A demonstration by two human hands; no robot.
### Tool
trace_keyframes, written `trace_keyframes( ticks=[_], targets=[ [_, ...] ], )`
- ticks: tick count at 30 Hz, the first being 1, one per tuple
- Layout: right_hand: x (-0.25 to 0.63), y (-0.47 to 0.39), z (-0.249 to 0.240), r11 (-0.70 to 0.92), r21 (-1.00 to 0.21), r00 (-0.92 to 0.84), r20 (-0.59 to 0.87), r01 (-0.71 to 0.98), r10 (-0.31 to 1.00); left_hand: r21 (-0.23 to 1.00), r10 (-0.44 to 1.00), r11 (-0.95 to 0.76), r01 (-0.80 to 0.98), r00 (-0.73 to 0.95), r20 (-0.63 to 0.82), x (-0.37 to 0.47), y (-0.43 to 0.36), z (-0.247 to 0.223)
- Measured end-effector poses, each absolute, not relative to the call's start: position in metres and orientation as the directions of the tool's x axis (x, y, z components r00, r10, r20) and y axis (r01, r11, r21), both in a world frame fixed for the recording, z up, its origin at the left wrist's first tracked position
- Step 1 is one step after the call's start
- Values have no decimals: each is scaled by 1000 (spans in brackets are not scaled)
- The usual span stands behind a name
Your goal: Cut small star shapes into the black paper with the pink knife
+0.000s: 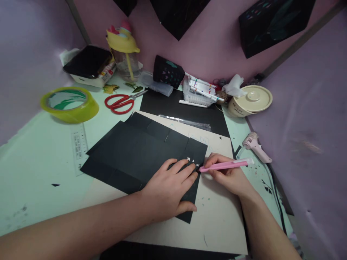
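Pale-green tabletop (40, 173) betw. lilac walls (306, 115); big off-white board (222, 224) on it, prob. as backing. Matte black card sheets (116, 151) lie on that, approx. centre. L hand (170, 184) rests palm-down on them, gripping nothing, prob. to stop slipping. R hand (226, 173) pinches slim pink plastic pen-shaped tool (227, 165), tip at card's right edge nr small white star shapes (188, 158), prob. held low for control.

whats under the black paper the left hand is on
Under the black paper, a pale board shows along the right and lower edges, and green tabletop at left; the rest is covered.
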State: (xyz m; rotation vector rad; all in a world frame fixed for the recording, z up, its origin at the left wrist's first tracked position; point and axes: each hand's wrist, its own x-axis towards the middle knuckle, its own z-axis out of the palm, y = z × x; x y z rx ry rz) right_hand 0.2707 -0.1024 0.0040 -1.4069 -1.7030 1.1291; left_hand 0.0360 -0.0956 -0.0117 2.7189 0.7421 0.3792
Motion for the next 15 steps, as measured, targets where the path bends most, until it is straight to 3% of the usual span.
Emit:
trace_keyframes(
  ticks=[5,15],
  targets=[
    [269,-102,6,106,-894,-247,-5,436,969,342,525,-827,447,832,182,36,-96,-12],
    [270,-103,10,10,-873,-214,-109,488,971,345,528,-823,451,831,173,35,-97,-12]
  ],
)
